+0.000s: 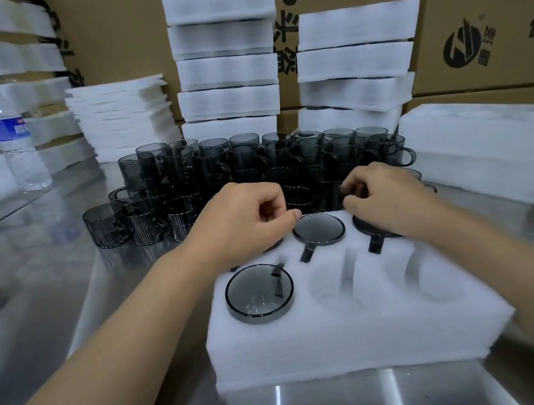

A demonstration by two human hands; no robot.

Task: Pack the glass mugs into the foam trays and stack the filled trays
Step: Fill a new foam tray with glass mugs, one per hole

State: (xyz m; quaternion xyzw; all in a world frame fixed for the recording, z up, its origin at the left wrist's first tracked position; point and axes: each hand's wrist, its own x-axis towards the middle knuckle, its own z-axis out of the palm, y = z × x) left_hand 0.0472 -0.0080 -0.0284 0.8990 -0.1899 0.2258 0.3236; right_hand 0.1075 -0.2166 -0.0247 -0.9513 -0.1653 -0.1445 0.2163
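Foam tray (348,339) holds four mugs, two front pockets bare. Left hand (244,221) and right hand (386,198) curl at its far edge, grip unclear; seat mugs squarely, handles in slots.

Water bottle (19,149), cardboard boxes (486,10)

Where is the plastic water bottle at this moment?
In the head view the water bottle stands upright at the far left of the metal table, left of the loose glass mugs.
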